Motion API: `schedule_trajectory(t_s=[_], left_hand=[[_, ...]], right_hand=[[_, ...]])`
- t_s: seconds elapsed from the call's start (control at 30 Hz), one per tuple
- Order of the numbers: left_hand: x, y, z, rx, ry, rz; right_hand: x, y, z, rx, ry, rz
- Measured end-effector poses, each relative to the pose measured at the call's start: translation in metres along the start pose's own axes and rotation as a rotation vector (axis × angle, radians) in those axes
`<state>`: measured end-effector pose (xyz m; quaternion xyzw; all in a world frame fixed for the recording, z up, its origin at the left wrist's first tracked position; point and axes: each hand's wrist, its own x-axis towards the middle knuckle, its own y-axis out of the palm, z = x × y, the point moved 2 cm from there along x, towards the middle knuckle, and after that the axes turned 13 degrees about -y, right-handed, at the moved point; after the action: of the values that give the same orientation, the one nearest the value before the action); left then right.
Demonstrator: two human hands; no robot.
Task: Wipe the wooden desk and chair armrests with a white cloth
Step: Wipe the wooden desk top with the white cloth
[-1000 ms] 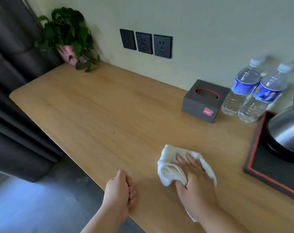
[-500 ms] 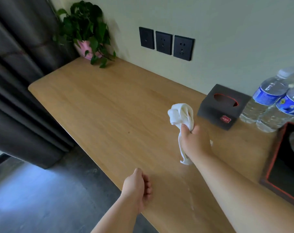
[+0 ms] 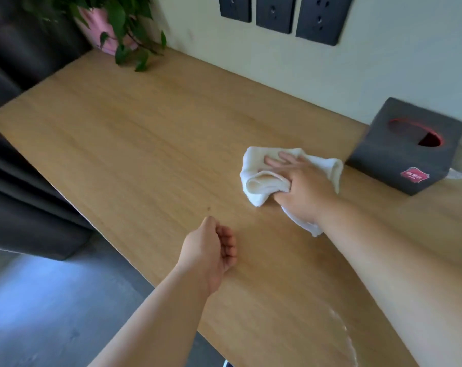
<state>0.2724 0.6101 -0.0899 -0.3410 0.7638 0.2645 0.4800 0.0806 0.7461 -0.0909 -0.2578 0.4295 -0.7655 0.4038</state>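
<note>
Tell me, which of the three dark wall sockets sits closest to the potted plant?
The leftmost socket: it is the one nearest the plant in the desk's far left corner; the middle and right ones lie farther right.

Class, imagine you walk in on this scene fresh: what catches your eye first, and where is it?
The right hand pressing a white cloth flat on the wooden desk, right of centre. Beside it to the right sits a dark tissue box against the wall. The left hand rests empty and loosely curled at the desk's near edge.
</note>
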Motion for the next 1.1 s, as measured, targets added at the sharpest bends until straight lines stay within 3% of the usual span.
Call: schedule_trajectory(t_s=[0.2,0.47,0.7,0.8,0.9,0.97,1.03,1.1], left_hand=[[-0.029,-0.008,0.043,-0.061,-0.090,0.040],[-0.081,-0.006,0.144,-0.118,-0.075,0.055],[-0.105,-0.020,0.254,-0.192,-0.087,-0.003],[-0.103,-0.015,0.292,-0.222,-0.160,-0.022],[-0.095,-0.005,0.310,-0.204,-0.183,0.021],[-0.086,0.002,0.315,-0.175,-0.172,0.019],[-0.073,0.003,0.322,-0.186,-0.175,-0.014],[-0.062,0.002,0.328,-0.204,-0.181,-0.029]], right_hand=[[-0.061,0.022,0.048,0.268,-0.189,0.025],[-0.188,0.024,0.051,0.403,-0.156,0.122],[-0.310,0.016,0.053,0.367,-0.166,0.161],[-0.350,0.002,0.069,0.471,-0.124,0.080],[-0.363,-0.031,0.064,0.702,0.212,-0.259],[-0.354,-0.057,0.046,0.547,0.303,-0.448],[-0.334,-0.075,0.036,0.406,0.262,-0.472],[-0.315,-0.070,0.033,0.295,0.201,-0.349]])
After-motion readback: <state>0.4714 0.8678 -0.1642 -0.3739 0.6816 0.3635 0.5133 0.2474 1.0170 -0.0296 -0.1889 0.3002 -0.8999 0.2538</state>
